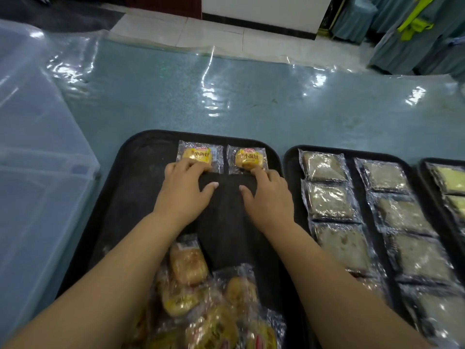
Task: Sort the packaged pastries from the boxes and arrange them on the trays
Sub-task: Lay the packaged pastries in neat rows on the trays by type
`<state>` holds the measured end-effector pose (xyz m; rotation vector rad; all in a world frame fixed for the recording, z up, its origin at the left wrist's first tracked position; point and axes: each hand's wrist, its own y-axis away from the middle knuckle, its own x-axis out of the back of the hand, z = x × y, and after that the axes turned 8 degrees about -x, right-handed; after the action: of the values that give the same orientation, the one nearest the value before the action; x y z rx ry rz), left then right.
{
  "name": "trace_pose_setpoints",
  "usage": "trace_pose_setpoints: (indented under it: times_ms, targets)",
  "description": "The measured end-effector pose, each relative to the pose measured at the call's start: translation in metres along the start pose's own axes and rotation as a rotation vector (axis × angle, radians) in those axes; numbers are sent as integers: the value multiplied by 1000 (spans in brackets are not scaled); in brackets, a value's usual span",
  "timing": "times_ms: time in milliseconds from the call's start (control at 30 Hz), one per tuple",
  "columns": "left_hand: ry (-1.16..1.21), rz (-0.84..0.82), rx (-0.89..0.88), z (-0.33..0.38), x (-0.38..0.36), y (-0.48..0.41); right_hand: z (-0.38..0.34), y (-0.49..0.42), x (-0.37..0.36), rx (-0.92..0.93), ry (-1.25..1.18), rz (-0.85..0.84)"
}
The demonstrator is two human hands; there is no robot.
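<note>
Both hands loosely spread, fingertips pressing: left hand point(185, 190) on left bun packet point(200, 155), right hand point(268, 197) on right bun packet point(247, 158), side by side at black tray's point(141, 172) far edge. Unsorted pile point(201, 301) sits behind the wrists, nearer left arm.

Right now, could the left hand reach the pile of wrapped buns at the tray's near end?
Probably yes. The left hand only rests its fingers on a placed packet, and the pile lies uncovered beside that forearm on the same tray.

Surface finishes noted
Pastry wrappers point(200, 154) clear glossy plastic; tray point(141, 177) matt black, slightly rough; bench point(176, 102) under shiny wrinkled plastic film.
</note>
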<state>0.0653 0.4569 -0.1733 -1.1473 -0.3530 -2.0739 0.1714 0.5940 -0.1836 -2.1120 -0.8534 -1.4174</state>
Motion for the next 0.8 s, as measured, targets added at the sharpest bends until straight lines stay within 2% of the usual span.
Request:
trace_pose_setpoints:
  times_ms: [200,333,400,500,633,800]
  targets:
    - [102,-30,28,17,6,85,14,80,21,-6,-202,-57]
    - [42,-11,102,17,2,130,27,125,23,-35,-251,-192]
    - [-11,-26,195,15,-2,146,34,141,21,-61,-246,-240]
    - [-82,-69,344,15,-7,156,43,157,17,-148,-248,-324]
    - [-49,-58,459,18,-8,156,49,164,13,-251,-247,-481]
    - [13,-65,449,17,-7,155,45,161,15,-296,-276,-542]
